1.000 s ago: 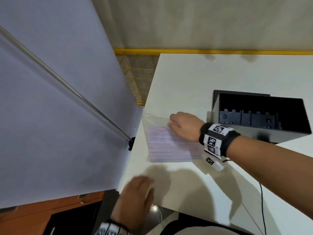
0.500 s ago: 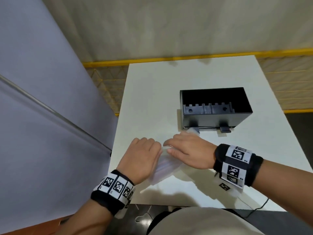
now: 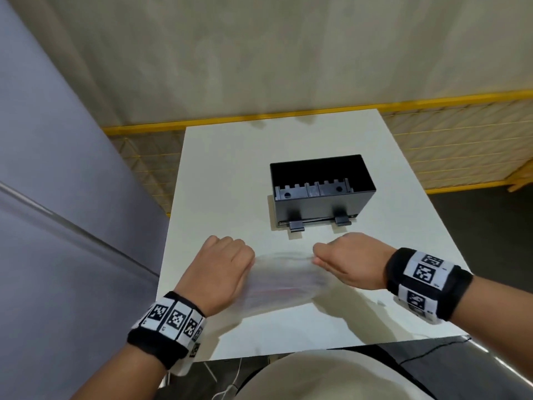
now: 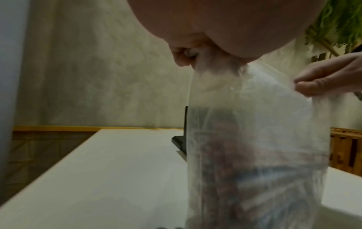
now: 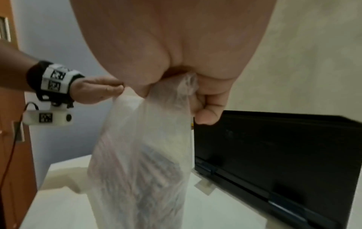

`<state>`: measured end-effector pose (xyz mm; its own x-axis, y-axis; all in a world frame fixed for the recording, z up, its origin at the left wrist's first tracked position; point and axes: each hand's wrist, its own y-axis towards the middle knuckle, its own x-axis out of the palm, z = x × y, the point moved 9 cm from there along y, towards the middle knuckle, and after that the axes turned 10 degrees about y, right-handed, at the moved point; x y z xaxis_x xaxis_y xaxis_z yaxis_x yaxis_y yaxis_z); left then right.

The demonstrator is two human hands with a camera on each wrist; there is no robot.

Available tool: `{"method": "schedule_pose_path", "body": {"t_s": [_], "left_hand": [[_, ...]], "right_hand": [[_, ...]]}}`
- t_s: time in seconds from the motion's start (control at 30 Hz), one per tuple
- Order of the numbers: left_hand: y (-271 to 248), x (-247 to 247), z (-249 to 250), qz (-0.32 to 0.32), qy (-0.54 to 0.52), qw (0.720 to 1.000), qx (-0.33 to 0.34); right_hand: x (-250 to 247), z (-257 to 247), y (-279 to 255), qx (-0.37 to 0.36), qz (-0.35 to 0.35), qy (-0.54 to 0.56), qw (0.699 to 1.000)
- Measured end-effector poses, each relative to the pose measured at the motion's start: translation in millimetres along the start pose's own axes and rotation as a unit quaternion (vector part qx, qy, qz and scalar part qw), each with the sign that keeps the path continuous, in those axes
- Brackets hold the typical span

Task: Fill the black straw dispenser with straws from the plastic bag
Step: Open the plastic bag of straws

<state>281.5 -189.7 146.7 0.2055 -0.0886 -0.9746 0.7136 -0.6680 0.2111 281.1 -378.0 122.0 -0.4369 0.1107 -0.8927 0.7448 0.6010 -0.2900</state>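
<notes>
I have the plastic bag [image 3: 284, 280] lifted off the white table [image 3: 219, 174], stretched between my 2 hands just in front of me. My left hand [image 3: 220, 272] is curled into a fist around the bag's left top edge; in the left wrist view the film bunches up where my fingers [image 4: 181, 56] pinch it. My right hand [image 3: 350, 262] pinches the opposite top edge, the thumb and fingers closed on a gathered fold of plastic (the right wrist view shows that fold squeezed under my curled fingers [image 5: 207, 114]). So both hands are grasping the bag, 1 at each side of its mouth.

The bag hangs down from my grip, cloudy and blurred. Inside its lower part I can make out the straws [image 5: 149, 182] as a dim bundle of reddish and bluish stripes; I cannot count them.

The black straw dispenser [image 3: 321, 192] sits on the table beyond my hands, nearer to my right hand, apart from the bag. Its top is open and its dark inside shows a notched plastic rail. 2 small black tabs stick out at the foot of its near wall.
</notes>
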Motion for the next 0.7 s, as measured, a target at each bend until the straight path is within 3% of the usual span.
{"method": "schedule_pose_path", "body": {"t_s": [0.1, 0.17, 0.27, 0.37, 0.53, 0.63, 0.7], "left_hand": [[17, -3, 19, 0.012, 0.003, 1.0, 0.015], [20, -1, 6, 0.011, 0.006, 1.0, -0.008], [10, 9, -9, -0.024, 0.027, 0.999, 0.004], [3, 21, -4, -0.066, 0.036, 0.997, 0.014], [14, 9, -29, -0.115, 0.046, 0.985, -0.124], [57, -1, 10, -0.114, -0.038, 0.988, -0.092], [84, 5, 41, -0.163, -0.118, 0.976, -0.088]], "right_hand": [[6, -13, 8, -0.032, 0.01, -0.023, 0.999], [6, -3, 5, -0.035, 0.022, -0.041, 0.998], [-6, 30, -13, -0.019, 0.071, -0.032, 0.997], [-3, 37, -22, -0.058, 0.074, -0.062, 0.994], [-14, 48, -21, -0.06, 0.105, -0.078, 0.99], [-24, 39, -16, -0.084, 0.139, -0.059, 0.985], [-31, 32, -10, -0.1, 0.153, -0.046, 0.982]]}}
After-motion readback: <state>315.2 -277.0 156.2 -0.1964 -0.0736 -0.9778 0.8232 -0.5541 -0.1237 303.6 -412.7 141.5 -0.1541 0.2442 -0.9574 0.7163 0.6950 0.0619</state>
